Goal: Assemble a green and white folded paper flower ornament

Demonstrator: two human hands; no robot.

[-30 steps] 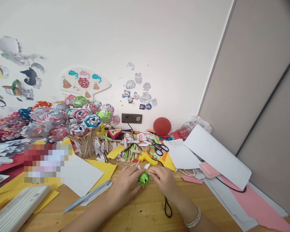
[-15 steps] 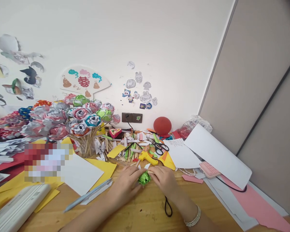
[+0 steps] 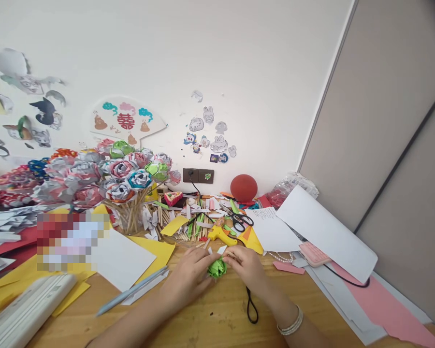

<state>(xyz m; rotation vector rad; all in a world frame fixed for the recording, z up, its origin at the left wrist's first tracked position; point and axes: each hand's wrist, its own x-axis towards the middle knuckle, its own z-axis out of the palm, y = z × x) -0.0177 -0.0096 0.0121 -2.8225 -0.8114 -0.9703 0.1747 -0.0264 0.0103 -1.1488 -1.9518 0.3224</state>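
In the middle of the wooden table [image 3: 188, 328], a green paper flower [image 3: 216, 268] sits between two hands. The left hand [image 3: 188, 273] curls its fingers around the flower's left side and grips it. The right hand [image 3: 247, 270] pinches at its right side with thumb and finger, but I cannot tell which bit. A shiny bracelet [image 3: 291, 324] is on that wrist. Just behind the hands lies a yellow glue gun [image 3: 221, 236], with black scissors [image 3: 239, 220] near it. By the back edge sits a red ball [image 3: 244, 188]. Toward the back left corner, lots of paper flowers [image 3: 119, 169] stand bunched on sticks
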